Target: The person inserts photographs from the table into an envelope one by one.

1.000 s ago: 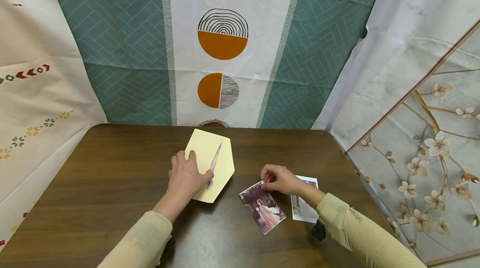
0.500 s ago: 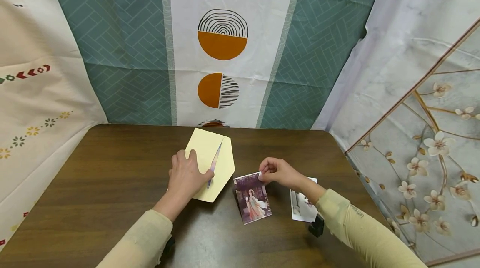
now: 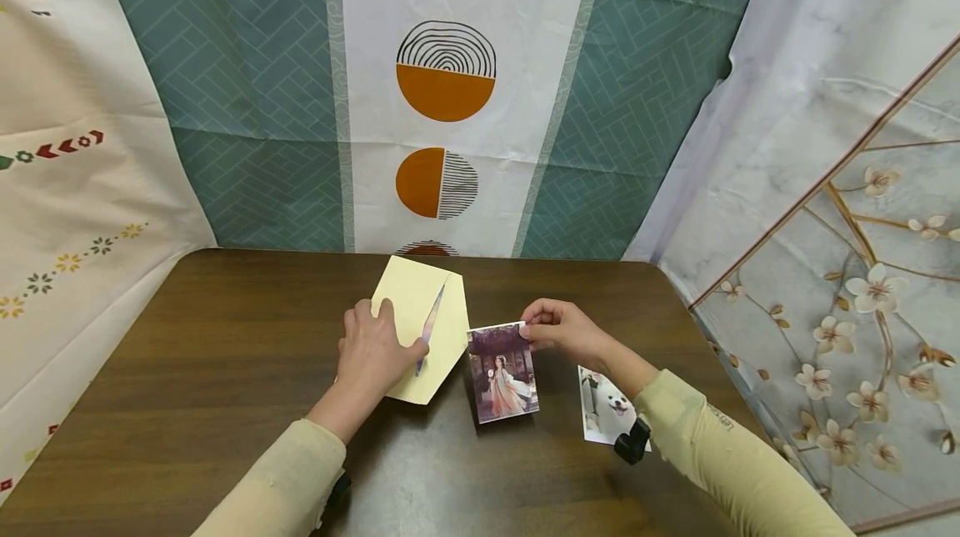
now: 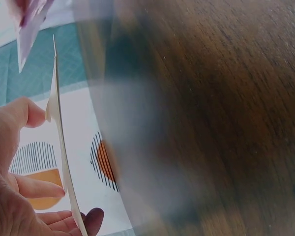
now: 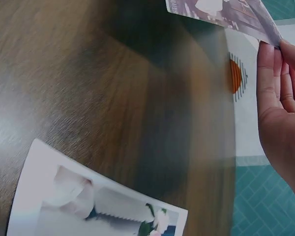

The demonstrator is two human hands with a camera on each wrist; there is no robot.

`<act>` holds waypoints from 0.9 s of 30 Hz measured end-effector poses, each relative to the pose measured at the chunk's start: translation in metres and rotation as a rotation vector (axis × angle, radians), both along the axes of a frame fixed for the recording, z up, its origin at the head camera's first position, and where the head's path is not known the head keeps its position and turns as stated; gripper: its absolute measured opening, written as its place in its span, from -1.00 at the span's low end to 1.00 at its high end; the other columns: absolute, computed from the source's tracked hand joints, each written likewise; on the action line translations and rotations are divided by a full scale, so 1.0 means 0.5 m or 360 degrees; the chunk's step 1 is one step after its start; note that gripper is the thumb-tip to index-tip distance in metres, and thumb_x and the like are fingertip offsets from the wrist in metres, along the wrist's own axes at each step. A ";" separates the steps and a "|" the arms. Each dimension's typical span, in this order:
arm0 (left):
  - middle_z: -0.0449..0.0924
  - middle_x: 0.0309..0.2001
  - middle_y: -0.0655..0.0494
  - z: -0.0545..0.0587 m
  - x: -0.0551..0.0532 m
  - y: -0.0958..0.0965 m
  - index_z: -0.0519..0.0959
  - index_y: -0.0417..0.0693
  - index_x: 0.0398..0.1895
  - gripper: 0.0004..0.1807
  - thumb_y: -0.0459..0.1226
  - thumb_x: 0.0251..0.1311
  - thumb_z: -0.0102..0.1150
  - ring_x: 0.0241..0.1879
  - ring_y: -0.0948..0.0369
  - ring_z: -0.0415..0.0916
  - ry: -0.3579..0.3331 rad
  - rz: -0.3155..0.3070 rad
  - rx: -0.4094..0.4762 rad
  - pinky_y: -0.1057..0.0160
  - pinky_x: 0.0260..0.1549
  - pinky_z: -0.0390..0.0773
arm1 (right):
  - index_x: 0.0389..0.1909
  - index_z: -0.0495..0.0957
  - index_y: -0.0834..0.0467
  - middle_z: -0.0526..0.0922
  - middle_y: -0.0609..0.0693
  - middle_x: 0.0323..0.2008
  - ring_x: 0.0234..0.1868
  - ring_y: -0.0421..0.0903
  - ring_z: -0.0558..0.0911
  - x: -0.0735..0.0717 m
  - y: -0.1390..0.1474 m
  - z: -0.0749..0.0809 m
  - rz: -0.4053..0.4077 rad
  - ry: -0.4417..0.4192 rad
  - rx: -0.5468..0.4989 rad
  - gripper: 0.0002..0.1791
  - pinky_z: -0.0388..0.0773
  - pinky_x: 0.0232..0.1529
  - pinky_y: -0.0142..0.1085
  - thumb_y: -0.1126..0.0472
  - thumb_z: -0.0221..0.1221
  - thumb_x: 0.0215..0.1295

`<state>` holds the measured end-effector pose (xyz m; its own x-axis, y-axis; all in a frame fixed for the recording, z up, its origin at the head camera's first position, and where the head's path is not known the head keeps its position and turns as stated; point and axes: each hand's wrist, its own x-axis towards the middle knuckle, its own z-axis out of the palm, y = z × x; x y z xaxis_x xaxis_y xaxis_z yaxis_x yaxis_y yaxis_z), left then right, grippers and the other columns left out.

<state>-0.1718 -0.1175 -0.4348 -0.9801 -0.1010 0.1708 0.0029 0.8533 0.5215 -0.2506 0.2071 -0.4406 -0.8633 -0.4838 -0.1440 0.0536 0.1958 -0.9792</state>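
Observation:
My left hand (image 3: 375, 345) holds a cream paper envelope (image 3: 411, 291) raised off the table, its slit gaping a little and showing a lavender inside. In the left wrist view the envelope (image 4: 60, 123) appears edge-on, thumb on one face and a fingertip behind it. My right hand (image 3: 566, 333) pinches the top right corner of a photo print (image 3: 504, 374) of a figure in a pale, flowing robe. That print hangs above the table just right of the envelope. Seen from the right wrist, thumb and forefinger clasp the print (image 5: 226, 14) at its corner.
Another photo print (image 3: 603, 404), with a white dog on it, lies on the table under my right forearm, partly covered. Brown wood makes up the tabletop (image 3: 225, 370). Patterned cloth (image 3: 450, 103) hangs along its back edge, with more cloth at both sides.
My right hand has lifted the robed-figure print up and toward the back, turning it more upright and closer to the envelope. The left hand and the envelope have hardly moved.

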 end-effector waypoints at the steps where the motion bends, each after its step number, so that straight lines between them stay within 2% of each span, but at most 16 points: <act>1: 0.27 0.33 -0.53 0.000 0.000 0.000 0.40 -0.49 0.39 -0.07 0.01 0.11 0.44 0.28 -0.38 0.27 0.0001 0.0000 0.0001 -0.37 -0.12 0.58 | -0.12 0.61 0.16 0.62 -0.04 -0.29 -0.24 -0.15 0.64 -0.001 -0.002 0.002 -0.0017 -0.0011 -0.0022 -0.84 0.74 -0.09 -0.20 0.46 0.28 0.42; 11: 0.29 0.32 -0.51 0.000 0.001 0.003 0.41 -0.47 0.38 -0.08 0.01 0.10 0.43 0.28 -0.36 0.28 -0.0008 0.0009 0.0009 -0.36 -0.10 0.58 | -0.14 0.63 0.13 0.68 -0.06 -0.29 -0.24 -0.18 0.68 -0.019 -0.041 0.011 -0.0054 -0.0022 -0.0116 -0.85 0.73 -0.06 -0.23 0.44 0.25 0.45; 27: 0.27 0.35 -0.50 0.005 0.001 0.002 0.41 -0.45 0.41 -0.07 0.05 0.15 0.43 0.30 -0.35 0.27 0.0014 -0.0003 0.0033 -0.36 -0.05 0.57 | -0.12 0.62 0.26 0.68 -0.02 -0.31 -0.26 -0.16 0.70 -0.054 -0.109 -0.019 -0.0093 -0.0076 -0.0156 -0.85 0.76 -0.12 -0.25 0.52 0.25 0.40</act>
<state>-0.1715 -0.1165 -0.4323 -0.9787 -0.1027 0.1775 0.0094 0.8423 0.5390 -0.2777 0.1525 -0.4502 -0.8837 -0.4466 -0.1402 0.1091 0.0947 -0.9895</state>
